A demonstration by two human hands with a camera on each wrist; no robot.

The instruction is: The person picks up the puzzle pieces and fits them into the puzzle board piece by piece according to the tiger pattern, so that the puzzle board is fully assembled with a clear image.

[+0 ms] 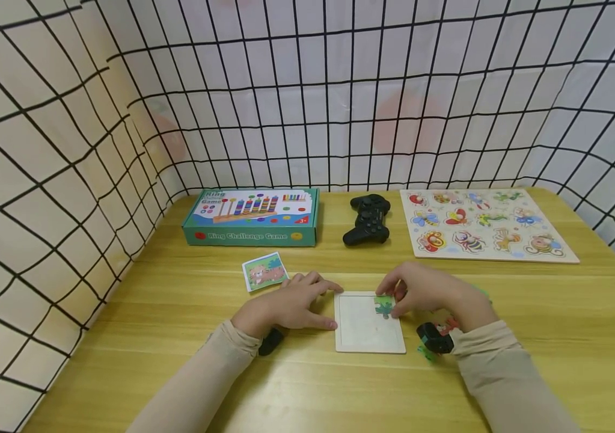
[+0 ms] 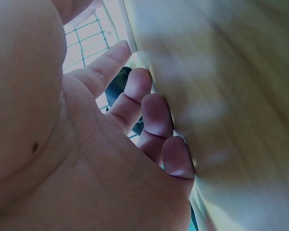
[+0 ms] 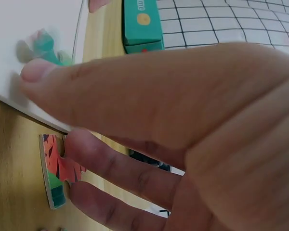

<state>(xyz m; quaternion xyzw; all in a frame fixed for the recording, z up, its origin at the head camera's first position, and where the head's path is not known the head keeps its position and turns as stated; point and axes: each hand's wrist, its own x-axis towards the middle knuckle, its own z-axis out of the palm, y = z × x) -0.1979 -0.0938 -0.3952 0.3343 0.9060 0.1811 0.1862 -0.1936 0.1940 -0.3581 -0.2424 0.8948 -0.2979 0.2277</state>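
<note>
A square white puzzle board with a raised rim lies in front of me. Over its upper right corner my right hand pinches a green jigsaw piece between thumb and fingers. The right wrist view shows that piece blurred beyond the thumb tip, low over the white surface. On the board's left side rests my left hand, index fingertip at the upper left corner and thumb at the left edge. Its other fingers lie loosely bent at the tabletop. Beside the board's right edge is a red and green jigsaw piece, partly hidden by my right fingers.
A picture card lies left of the board, close to my left hand. Farther back are a Ring Challenge Game box, a black game controller and a wooden insect puzzle. Green pieces lie under my right wrist. Black wire mesh encloses the table.
</note>
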